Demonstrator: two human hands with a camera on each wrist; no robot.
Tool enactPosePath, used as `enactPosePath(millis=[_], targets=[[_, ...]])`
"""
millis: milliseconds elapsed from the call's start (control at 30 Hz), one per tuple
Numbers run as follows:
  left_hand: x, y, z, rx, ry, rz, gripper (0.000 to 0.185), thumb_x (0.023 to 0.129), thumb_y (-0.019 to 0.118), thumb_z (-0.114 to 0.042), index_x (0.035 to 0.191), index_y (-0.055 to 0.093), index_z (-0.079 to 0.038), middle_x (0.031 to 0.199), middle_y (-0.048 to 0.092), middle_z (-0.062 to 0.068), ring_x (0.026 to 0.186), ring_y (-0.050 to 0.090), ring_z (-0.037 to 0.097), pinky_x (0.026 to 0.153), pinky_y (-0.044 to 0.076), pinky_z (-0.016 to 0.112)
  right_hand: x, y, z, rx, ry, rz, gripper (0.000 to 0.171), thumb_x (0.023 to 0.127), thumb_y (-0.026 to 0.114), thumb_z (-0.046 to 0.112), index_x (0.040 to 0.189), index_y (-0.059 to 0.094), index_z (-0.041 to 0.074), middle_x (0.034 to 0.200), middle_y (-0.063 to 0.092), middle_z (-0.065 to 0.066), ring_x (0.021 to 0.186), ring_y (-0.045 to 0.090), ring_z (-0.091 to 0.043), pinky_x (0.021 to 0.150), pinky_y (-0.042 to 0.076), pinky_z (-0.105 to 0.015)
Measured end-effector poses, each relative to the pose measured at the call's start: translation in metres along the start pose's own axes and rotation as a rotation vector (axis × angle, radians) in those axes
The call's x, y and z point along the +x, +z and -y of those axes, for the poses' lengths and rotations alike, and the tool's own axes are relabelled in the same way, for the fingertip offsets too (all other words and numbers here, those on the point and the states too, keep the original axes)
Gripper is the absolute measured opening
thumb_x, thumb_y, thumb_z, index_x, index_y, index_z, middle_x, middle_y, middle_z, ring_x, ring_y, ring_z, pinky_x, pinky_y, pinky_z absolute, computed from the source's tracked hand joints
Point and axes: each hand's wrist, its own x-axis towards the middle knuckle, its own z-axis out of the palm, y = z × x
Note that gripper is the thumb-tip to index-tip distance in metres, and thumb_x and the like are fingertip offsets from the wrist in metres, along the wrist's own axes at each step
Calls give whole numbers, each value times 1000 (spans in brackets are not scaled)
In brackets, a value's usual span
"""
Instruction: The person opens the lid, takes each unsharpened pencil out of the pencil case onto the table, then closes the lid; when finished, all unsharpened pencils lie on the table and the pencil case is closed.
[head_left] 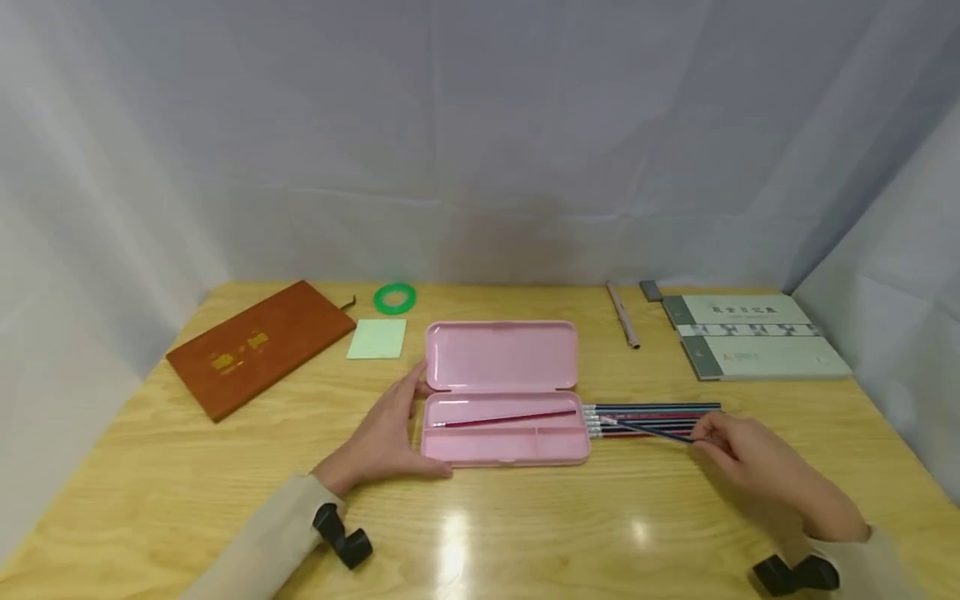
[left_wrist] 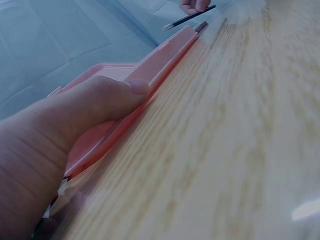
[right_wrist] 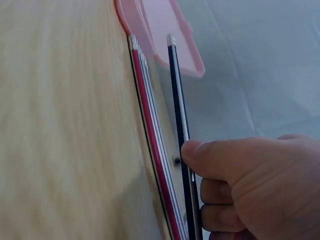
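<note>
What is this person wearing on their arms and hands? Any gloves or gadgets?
No gloves: the left hand and right hand are bare, with no rings or watch that I can see. Both arms are in long beige sleeves that end at the wrists. A small black device sits under the left wrist, and a similar black one under the right.

case tray (head_left: 504, 446): open above | raised lid (head_left: 501, 357) blocks rear | bare table (head_left: 525, 533) in front

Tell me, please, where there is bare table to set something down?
Free: the front strip of table between the hands, and left front below the brown book. Crowded: right of the pink case, where the right hand works the pencils.
</note>
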Motion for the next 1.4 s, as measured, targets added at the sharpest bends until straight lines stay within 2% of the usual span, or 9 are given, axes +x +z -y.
enactPosePath(millis=[100, 233, 400, 600, 800, 1000, 1167, 1267, 1400], targets=[[3, 0, -1, -5, -2, -1, 140, 45, 91, -54, 155, 12, -19, 122, 53, 0, 101, 48, 13, 85, 45, 33, -15, -1, -13, 34, -36, 5, 10, 89, 65, 3, 89, 58, 10, 62, 39, 16, 54, 29, 7, 50, 31, -19], [3, 0, -2, -5, -6, 3, 141, 44, 91, -54, 155, 12, -18, 121, 53, 0, 100, 48, 13, 85, 45, 33, -22, 5, -20, 87, -63, 36, 6, 91, 63, 6, 90, 59, 10, 65, 45, 18, 55, 34, 8, 48, 34, -18], [5, 2, -2, -16, -8, 19, 141, 46, 91, -56, 155, 9, -21, 124, 52, -1, 104, 48, 13, 88, 45, 34, -16, 9, -17, 80, -28, -26, 12, 88, 67, 6, 90, 59, 13, 63, 41, 18, 53, 33, 7, 48, 33, -19], [2, 1, -3, -20, -12, 2, 140, 44, 92, -53, 155, 13, -19, 120, 53, 0, 98, 47, 13, 83, 44, 32, 2, 17, -7, 47, -31, -92, 25, 82, 71, 1, 93, 55, 15, 63, 37, 16, 53, 31, 6, 50, 32, -19], [0, -2, -3, -21, -4, 1, 139, 45, 92, -53, 155, 14, -19, 120, 53, 0, 100, 48, 13, 84, 45, 33, 19, 24, 1, 68, -47, -69, 22, 83, 69, 0, 96, 56, 13, 63, 38, 16, 53, 31, 6, 51, 34, -19], [1, -2, -3, -29, -6, 14, 140, 46, 91, -54, 155, 11, -21, 122, 52, 0, 104, 48, 14, 88, 45, 36, 35, 28, 13, 121, -105, -59, 21, 85, 65, -3, 96, 57, 13, 63, 39, 16, 51, 31, 6, 52, 37, -19], [2, -2, -3, -24, 2, 16, 141, 46, 91, -54, 155, 9, -19, 122, 52, 0, 105, 48, 14, 89, 45, 37, 58, 32, 28, 128, -133, -63, 19, 87, 65, -1, 98, 58, 13, 62, 40, 15, 51, 32, 5, 51, 37, -20], [2, -2, -3, -19, -1, 20, 142, 46, 91, -53, 156, 9, -19, 122, 52, 0, 105, 48, 14, 89, 45, 37, 75, 37, 39, 140, -159, -40, 14, 89, 65, 4, 100, 60, 13, 60, 41, 15, 49, 33, 4, 50, 38, -20], [0, -1, -3, -13, 4, 17, 142, 46, 92, -53, 156, 9, -17, 123, 53, 1, 105, 49, 15, 89, 45, 37, 99, 45, 55, 120, -184, 40, 10, 90, 66, 11, 100, 65, 14, 62, 47, 13, 52, 37, 2, 51, 36, -19]])
